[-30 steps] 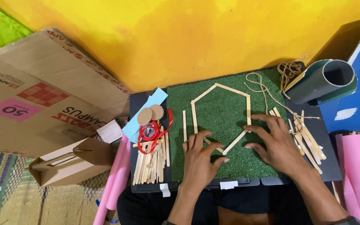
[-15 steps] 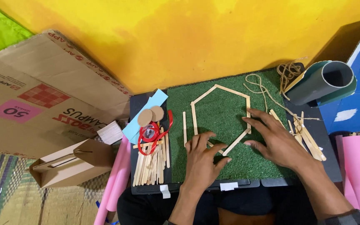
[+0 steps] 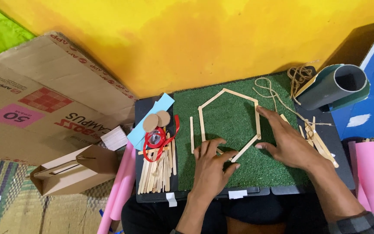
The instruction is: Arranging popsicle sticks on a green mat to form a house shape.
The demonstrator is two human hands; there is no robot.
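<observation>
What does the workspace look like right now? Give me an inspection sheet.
Surface: green turf mat on a dark board.
Job's things: stick hexagon lying flat on the mat, lower-left side hidden; one loose stick beside it.
Clutter: stick pile, red ribbon, two cardboard discs, blue paper strip.
Grippers: left hand on the lower sticks; right hand touching the right side.
Cables: twine, no wires.
Surroundings: cardboard box, green roll, pink rolls, yellow wall.
</observation>
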